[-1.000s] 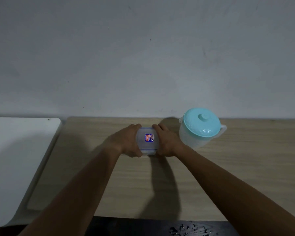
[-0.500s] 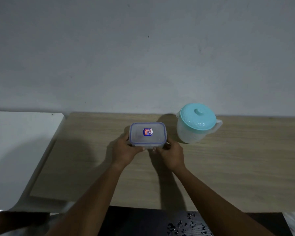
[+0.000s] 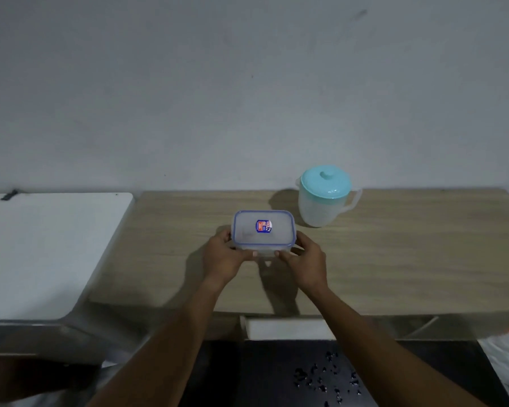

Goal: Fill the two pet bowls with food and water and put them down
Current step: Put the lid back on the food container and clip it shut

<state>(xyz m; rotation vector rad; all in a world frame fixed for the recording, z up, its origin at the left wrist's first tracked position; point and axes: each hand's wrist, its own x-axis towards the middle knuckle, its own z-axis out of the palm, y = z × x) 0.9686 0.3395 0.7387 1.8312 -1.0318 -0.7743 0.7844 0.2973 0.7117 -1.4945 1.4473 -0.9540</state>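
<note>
A clear rectangular food container [image 3: 263, 230] with a blue-rimmed lid and a small sticker sits between both hands above the wooden tabletop [image 3: 394, 259]. My left hand [image 3: 222, 257] grips its left near corner, thumb along the front edge. My right hand [image 3: 306, 259] grips its right near corner the same way. A translucent water pitcher [image 3: 325, 198] with a turquoise lid stands behind and to the right of the container, by the wall. No pet bowls are in view.
A white surface [image 3: 47, 248] adjoins the table on the left. A grey wall runs along the back. Below the table's near edge lie a pale shelf edge [image 3: 285, 329] and dark cloth with small specks [image 3: 323, 380].
Both hands have drawn the container away from the wall toward me and shifted from its sides to its near corners. The camera has pulled back, so more of the table edge shows.
</note>
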